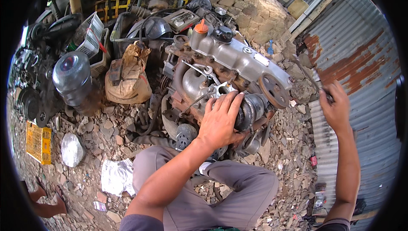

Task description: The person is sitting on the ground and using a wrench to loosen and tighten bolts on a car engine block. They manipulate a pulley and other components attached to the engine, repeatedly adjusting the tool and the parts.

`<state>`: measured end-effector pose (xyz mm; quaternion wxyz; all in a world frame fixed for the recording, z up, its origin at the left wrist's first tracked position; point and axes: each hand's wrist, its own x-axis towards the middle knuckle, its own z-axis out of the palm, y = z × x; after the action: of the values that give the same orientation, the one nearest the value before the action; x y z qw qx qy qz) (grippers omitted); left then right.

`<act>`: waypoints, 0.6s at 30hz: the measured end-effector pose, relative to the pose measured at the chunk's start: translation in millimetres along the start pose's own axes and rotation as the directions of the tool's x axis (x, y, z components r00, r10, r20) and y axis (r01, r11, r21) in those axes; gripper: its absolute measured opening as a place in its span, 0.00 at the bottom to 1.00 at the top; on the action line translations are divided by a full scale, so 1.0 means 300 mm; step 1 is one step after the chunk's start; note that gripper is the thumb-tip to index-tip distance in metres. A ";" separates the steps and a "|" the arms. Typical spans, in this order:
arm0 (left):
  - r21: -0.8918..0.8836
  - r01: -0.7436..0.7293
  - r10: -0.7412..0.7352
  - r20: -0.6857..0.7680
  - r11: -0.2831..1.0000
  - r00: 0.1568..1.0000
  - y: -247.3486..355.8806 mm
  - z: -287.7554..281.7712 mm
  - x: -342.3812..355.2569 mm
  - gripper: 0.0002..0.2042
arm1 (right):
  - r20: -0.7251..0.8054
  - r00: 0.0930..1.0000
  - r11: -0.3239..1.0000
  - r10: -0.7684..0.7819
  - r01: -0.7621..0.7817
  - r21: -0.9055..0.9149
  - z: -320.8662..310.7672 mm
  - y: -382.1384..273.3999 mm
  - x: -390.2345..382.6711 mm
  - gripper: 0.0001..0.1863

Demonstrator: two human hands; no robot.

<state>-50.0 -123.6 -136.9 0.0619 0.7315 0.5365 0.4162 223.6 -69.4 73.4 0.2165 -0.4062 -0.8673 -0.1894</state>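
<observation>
An engine [231,58] with a silver valve cover and an orange cap lies on the stony ground before me. My left hand [221,116] rests on it, fingers stretched over a metal housing beside the round, turbocharger-like part [251,109]; the thumb is hidden. Out to the right, over the corrugated sheet, my right hand [335,105] is closed around a long thin dark tool [312,78]. Its far end points up and left; its exact kind is unclear. A silver wrench [206,72] lies across the engine's near side, by the curved pipe. A belt pulley [273,90] sits at the right end.
Rusty corrugated sheets [361,61] stand along the right. Behind and left are a clear water jug [72,75], a brown sack [128,75], crates and piled parts. A yellow crate [39,142] and white cloth [117,175] lie left. Someone's feet [53,203] show at lower left.
</observation>
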 end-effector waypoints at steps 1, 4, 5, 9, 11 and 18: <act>0.021 0.011 -0.011 -0.009 1.000 1.000 -0.003 -0.001 -0.005 0.56 | 0.003 1.000 0.998 0.021 -0.021 0.054 0.024 -0.055 0.032 0.04; 0.052 0.015 -0.015 0.005 0.999 1.000 0.001 -0.017 -0.006 0.54 | 0.166 0.983 0.997 0.075 -0.078 0.009 0.113 -0.179 0.134 0.10; 0.059 0.021 -0.022 0.022 0.998 1.000 0.003 -0.021 -0.008 0.54 | 0.231 0.968 0.995 0.096 -0.094 -0.017 0.163 -0.204 0.168 0.12; 0.053 0.027 -0.030 0.064 0.998 0.998 0.014 -0.029 0.000 0.54 | 0.472 0.864 0.981 0.176 -0.117 -0.152 0.343 -0.275 0.304 0.14; 0.033 0.037 -0.039 0.080 0.999 0.996 0.013 -0.028 0.003 0.53 | 0.540 0.813 0.972 0.217 -0.127 -0.200 0.430 -0.279 0.353 0.14; -0.044 0.057 -0.053 0.089 0.997 0.995 -0.025 -0.008 -0.008 0.55 | 0.600 0.748 0.959 0.283 -0.228 -0.169 0.600 -0.246 0.465 0.15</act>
<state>-57.2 -123.2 -140.6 0.1138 0.7325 0.5433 0.3941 45.3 64.2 -14.1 -0.0732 -0.5693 -0.8173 -0.0508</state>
